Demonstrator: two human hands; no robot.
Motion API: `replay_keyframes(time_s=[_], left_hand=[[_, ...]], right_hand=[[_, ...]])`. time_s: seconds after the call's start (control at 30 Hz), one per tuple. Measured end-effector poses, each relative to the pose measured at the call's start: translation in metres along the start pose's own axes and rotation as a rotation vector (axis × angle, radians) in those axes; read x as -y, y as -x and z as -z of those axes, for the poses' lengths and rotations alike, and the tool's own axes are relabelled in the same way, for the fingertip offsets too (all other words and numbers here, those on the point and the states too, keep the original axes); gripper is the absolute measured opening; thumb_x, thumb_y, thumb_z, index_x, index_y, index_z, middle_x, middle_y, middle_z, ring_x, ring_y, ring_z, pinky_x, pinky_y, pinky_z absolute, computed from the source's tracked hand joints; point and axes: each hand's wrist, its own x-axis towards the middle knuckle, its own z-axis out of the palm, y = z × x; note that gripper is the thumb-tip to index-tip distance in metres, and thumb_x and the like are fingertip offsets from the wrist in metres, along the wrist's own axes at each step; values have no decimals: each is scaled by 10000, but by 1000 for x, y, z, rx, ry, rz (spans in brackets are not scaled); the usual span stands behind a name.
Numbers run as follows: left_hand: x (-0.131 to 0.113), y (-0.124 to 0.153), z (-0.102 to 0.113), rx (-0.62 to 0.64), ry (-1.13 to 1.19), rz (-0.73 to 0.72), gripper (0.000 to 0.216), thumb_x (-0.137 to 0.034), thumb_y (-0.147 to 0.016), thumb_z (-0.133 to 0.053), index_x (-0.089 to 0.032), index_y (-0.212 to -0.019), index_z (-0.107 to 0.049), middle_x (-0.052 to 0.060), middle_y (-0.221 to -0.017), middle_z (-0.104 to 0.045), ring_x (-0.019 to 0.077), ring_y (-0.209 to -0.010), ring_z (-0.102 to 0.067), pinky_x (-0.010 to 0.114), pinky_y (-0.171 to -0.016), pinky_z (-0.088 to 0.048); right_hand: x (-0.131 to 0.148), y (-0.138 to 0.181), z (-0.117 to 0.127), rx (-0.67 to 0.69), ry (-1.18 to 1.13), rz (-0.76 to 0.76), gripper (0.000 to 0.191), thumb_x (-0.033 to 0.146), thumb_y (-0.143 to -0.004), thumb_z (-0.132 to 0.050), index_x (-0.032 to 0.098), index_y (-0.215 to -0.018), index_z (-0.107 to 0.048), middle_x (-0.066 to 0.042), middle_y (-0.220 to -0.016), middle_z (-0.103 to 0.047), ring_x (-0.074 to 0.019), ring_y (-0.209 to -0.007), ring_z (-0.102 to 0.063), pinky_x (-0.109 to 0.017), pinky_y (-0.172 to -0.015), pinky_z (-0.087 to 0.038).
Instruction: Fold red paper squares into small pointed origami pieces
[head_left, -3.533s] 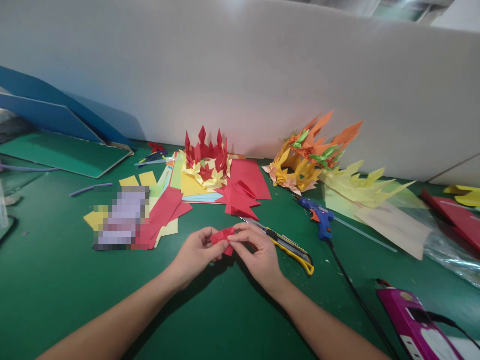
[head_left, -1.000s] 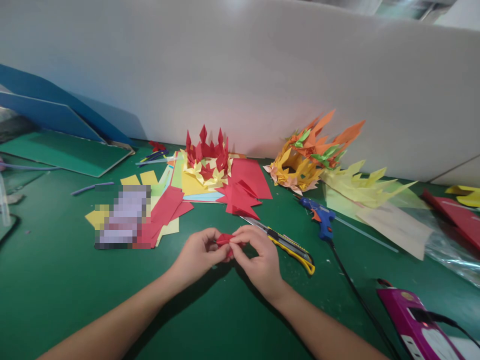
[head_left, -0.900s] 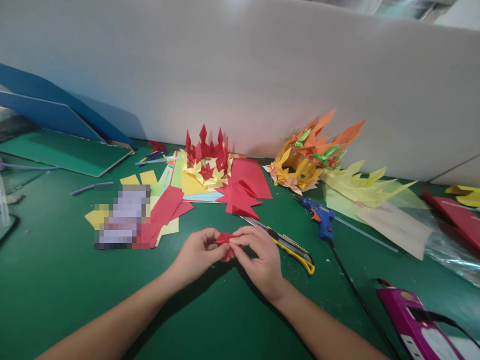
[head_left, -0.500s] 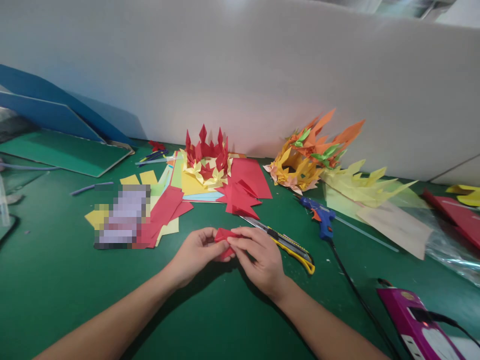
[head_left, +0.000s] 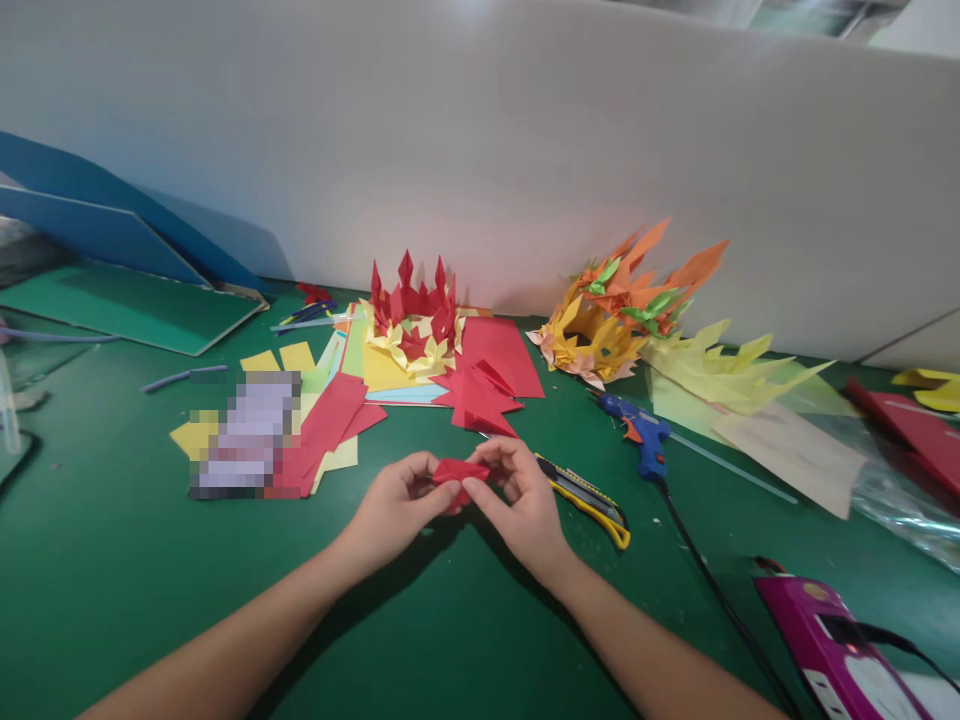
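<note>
Between both hands is a small folded piece of red paper (head_left: 459, 470), held just above the green table. My left hand (head_left: 405, 505) pinches its left side between thumb and fingers. My right hand (head_left: 521, 505) grips the right side, thumb on the near face and fingers behind. Part of the paper is hidden by the fingers. Just beyond my right hand lies a yellow-handled utility knife (head_left: 589, 497), its blade partly covered. Folded and loose red paper pieces (head_left: 480, 397) lie a little farther back.
A red and cream paper crown (head_left: 412, 320) stands on coloured sheets near the wall. Right of it is an orange and yellow paper crown (head_left: 600, 335). A blue glue gun (head_left: 641, 435), a purple power strip (head_left: 832, 640) and a pixelated object (head_left: 247, 430) flank my hands.
The red paper has turned and spread wider between my fingers. My right hand has shifted, its fingers now behind the paper and its thumb in front.
</note>
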Motion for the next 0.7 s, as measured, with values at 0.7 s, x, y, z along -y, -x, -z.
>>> replay_keyframes(time_s=[0.7], left_hand=[[-1,-1,1,4,-18,-14,390,-465,-586,-728,-184,-607,-459,-60,-607,-546,105,-572,-562,281,-623,-505]], right_hand=[[1,0,-2,37,-173,-187,235,260,-732,-626,227,-951,-546,-21,-879,-611,-153,-805,-615,-260,-690,-517]])
